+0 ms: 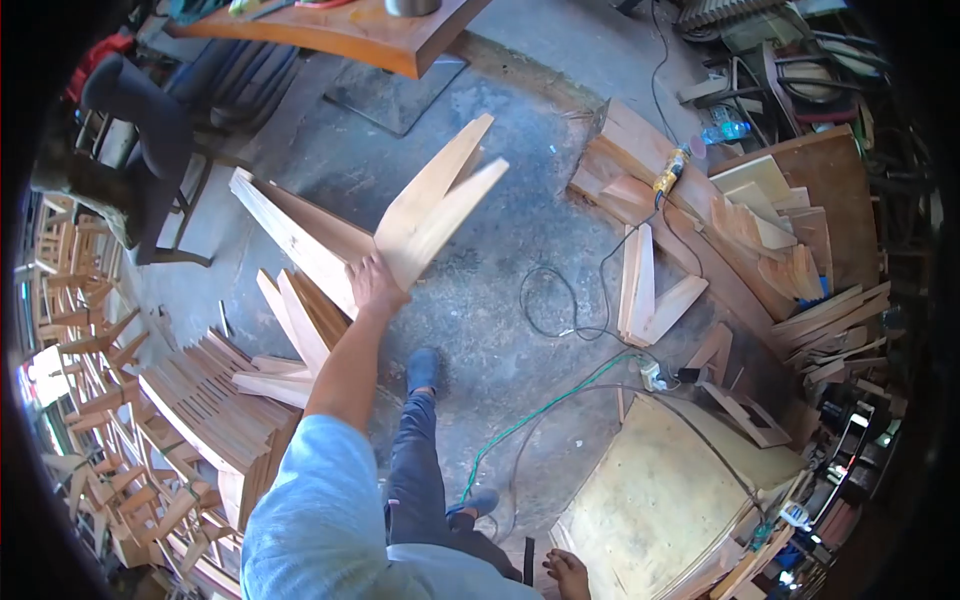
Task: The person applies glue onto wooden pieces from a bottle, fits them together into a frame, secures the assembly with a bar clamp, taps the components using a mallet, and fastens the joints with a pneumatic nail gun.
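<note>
My left hand (376,286) reaches forward with its fingers wrapped round the joint of a V-shaped wooden leg frame (305,232). The frame's pale, tapered boards spread to the left and upper right, above the concrete floor. Just below it, a similar angled wooden piece (300,318) leans by a stack of curved wooden parts (205,395). My right hand (568,574) hangs low at the bottom edge, its fingers loosely bent and apart, with nothing seen in it. Near that hand is a large pale plywood sheet (640,470).
A yellow power tool (670,172) rests on a thick wooden beam (620,150) at the right. Its dark cable and a green cord (545,408) cross the floor. Another V-shaped piece (645,290) stands by the beam. A wooden table (400,45) and dark chair (150,130) are ahead.
</note>
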The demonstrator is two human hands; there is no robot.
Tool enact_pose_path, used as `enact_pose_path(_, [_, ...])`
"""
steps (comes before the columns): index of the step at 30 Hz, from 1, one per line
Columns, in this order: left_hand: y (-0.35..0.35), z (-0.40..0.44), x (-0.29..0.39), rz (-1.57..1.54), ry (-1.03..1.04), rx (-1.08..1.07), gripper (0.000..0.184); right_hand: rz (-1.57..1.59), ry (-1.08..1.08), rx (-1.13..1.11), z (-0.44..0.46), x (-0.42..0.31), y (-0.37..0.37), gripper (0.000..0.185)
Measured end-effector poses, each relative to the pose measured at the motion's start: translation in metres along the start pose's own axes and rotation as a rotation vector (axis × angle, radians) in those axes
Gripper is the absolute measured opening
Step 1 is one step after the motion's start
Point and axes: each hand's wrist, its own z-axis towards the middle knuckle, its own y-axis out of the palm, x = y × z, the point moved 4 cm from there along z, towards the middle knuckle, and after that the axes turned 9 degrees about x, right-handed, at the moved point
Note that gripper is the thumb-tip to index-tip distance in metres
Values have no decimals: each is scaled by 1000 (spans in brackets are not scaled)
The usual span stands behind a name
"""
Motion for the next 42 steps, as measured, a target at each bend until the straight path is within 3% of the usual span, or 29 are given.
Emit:
enact_pose_path(3, [-27, -74, 9, -88, 99, -16, 95, 75, -92, -20, -22, -39, 12, 36])
enact_pose_path(4, [-32, -103, 14, -109, 190, 101, 91, 92, -99, -32, -34, -50, 8, 37])
enact_pose_path(5, [-38, -131, 23, -102, 184, -27, 88, 154, -96, -8, -22, -31, 2, 37])
enact_pose_path(7, [-65, -194, 51, -152, 216, -175, 82, -26, -244, -66, 9, 7, 4, 47])
enact_pose_path(9, [-97, -265, 83, -352, 303, -308, 83, -69, -452, -63, -35, -43, -7, 52])
enact_pose_path(10, [-114, -300, 103, -484, 324, -317, 83, 39, -417, -104, -26, -34, -9, 59])
enact_pose_path(12, [-167, -377, 156, -646, 317, -441, 80, 391, -676, -207, -16, -37, -12, 73])
enact_pose_path(14, [-198, -455, 212, -725, 493, -438, 80, 511, -910, -207, -60, -75, -48, 86])
enact_pose_path(15, [-210, -493, 233, -829, 545, -425, 79, 412, -1056, -131, -97, -92, -86, 89])
enact_pose_path(17, [-230, -563, 271, -1035, 633, -409, 79, 295, -1083, -20, -132, -94, -151, 83])
enact_pose_path(19, [-246, -637, 305, -1031, 833, -410, 81, 502, -1256, 467, -121, -63, -182, 67])
enact_pose_path(20, [-253, -678, 324, -1076, 941, -402, 82, 544, -1239, 506, -122, -43, -207, 67])
enact_pose_path(22, [-269, -748, 360, -1178, 1131, -392, 86, 751, -992, 650, -120, -4, -268, 48])
enact_pose_path(23, [-277, -774, 377, -1164, 1166, -403, 86, 854, -1006, 743, -122, 18, -294, 43])
enact_pose_path(25, [-303, -830, 410, -938, 1672, -270, 90, 1076, -1060, 830, -106, 69, -337, 35])
enact_pose_path(27, [-316, -874, 436, -657, 2136, -127, 94, 1326, -935, 777, -84, 116, -368, 28])
enact_pose_path(29, [-323, -887, 472, -395, 2391, 173, 97, 1668, -950, 825, -91, 149, -408, 21])
enact_pose_path(32, [-318, -892, 522, -194, 2420, 212, 93, 1904, -872, 731, -46, 204, -420, 19])
enact_pose_path(34, [-296, -898, 563, -253, 2486, 160, 88, 2111, -810, 628, -13, 242, -419, 20])
enact_pose_path(35, [-281, -900, 585, -320, 2516, 133, 84, 2112, -793, 658, -2, 257, -416, 20])
enact_pose_path(36, [-268, -901, 607, -384, 2540, 104, 80, 1466, -714, 1192, -4, 271, -414, 24])
enact_pose_path(37, [-259, -907, 629, -461, 2555, 81, 76, 734, -582, 1556, -3, 272, -413, 29])
enact_pose_path(39, [-240, -934, 669, -470, 2610, -86, 58, 1664, -540, 1115, 62, 292, -396, 40])
enact_pose_path(40, [-228, -940, 685, -480, 2612, -102, 58, 1656, -530, 1126, 47, 287, -411, 40])
enact_pose_path(42, [-197, -955, 718, -206, 2750, -285, 51, 2232, -487, 675, 33, 271, -436, 40])
